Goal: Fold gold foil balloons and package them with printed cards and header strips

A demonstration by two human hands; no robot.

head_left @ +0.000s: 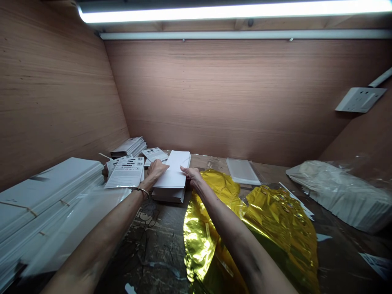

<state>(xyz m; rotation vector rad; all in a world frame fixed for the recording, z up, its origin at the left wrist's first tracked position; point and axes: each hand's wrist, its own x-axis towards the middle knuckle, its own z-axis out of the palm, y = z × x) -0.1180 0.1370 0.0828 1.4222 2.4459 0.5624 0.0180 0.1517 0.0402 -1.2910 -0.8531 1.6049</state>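
Note:
A stack of white cards (171, 175) lies near the back of the worktop, its top sheets slightly askew. My left hand (157, 168) grips the upper left edge of the top white card, fingers closed and thumb on top. On the right edge my right hand (191, 174) pinches the same card, thumb on its surface. Crumpled gold foil (202, 237) spreads beneath and beside my right forearm. Left of my left hand lie printed cards in clear sleeves (126, 173).
Banded white card stacks (52, 183) fill the left side. Further back sits a printed pile (130, 146). Clear sleeves (243, 170) lie behind the foil, and a plastic-wrapped stack (343, 196) stands at right. Wooden walls (229, 98) enclose the worktop.

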